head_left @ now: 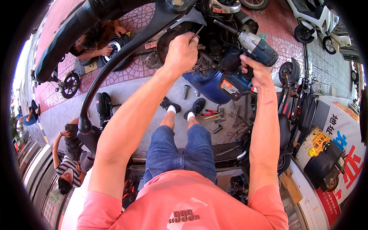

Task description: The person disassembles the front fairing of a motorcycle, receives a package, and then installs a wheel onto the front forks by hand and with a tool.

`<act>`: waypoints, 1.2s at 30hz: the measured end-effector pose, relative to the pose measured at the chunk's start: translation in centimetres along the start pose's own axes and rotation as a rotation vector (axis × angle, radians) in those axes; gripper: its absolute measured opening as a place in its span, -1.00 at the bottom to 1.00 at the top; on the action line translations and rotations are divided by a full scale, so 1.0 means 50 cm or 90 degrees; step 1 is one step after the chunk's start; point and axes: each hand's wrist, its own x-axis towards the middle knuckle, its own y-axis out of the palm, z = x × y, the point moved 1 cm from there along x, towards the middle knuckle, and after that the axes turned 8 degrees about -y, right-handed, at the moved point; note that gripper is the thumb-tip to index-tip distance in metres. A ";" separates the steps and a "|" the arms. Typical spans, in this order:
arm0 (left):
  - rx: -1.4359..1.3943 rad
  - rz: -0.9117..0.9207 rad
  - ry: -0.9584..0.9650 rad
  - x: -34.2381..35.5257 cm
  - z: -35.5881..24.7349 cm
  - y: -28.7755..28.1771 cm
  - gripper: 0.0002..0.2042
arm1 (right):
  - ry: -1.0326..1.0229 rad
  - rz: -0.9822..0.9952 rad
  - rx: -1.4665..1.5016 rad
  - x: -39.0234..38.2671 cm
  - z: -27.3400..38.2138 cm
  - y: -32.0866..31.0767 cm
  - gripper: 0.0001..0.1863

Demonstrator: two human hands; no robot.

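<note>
Left hand (181,49) pinches one thin rod (198,31); right hand (257,71) wraps one blue drill (251,46) at one scooter (209,82).

Head view — steeply down, close.

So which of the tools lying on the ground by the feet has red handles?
The pliers, just right of the right shoe. Their handles are red; the other loose tools beside them are plain grey metal.

Red-handled pliers (209,112) and loose metal tools (219,123) lie on the grey pavement (126,92). A white scooter (314,17) stands parked well away, and a person in a striped shirt (67,166) crouches nearby.
</note>
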 end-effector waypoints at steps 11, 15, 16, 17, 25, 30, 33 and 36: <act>0.037 0.051 -0.039 0.012 -0.038 -0.019 -0.72 | 0.026 0.003 -0.013 0.004 0.012 0.015 -0.82; 0.058 0.039 -0.026 0.012 -0.047 -0.021 -0.73 | 0.036 -0.005 -0.008 0.007 0.009 0.015 -0.81; 0.061 0.039 -0.025 0.012 -0.050 -0.023 -0.73 | 0.032 -0.010 -0.007 0.007 0.009 0.018 -0.81; 0.064 0.039 -0.024 0.011 -0.054 -0.027 -0.74 | 0.029 -0.016 -0.007 0.008 0.009 0.019 -0.81; 0.080 0.025 -0.009 0.019 -0.053 -0.029 -0.74 | 0.028 -0.011 0.010 0.016 0.015 0.020 -0.85; 0.115 0.011 0.004 0.027 -0.051 -0.035 -0.72 | 0.062 0.030 -0.031 0.012 0.036 0.020 -0.67; 0.115 0.043 -0.060 0.031 -0.061 -0.041 -0.71 | 0.081 0.074 -0.049 0.006 0.057 0.015 -0.59; 0.130 0.040 -0.063 0.034 -0.058 -0.042 -0.68 | 0.067 0.083 -0.018 0.010 0.039 0.006 -0.63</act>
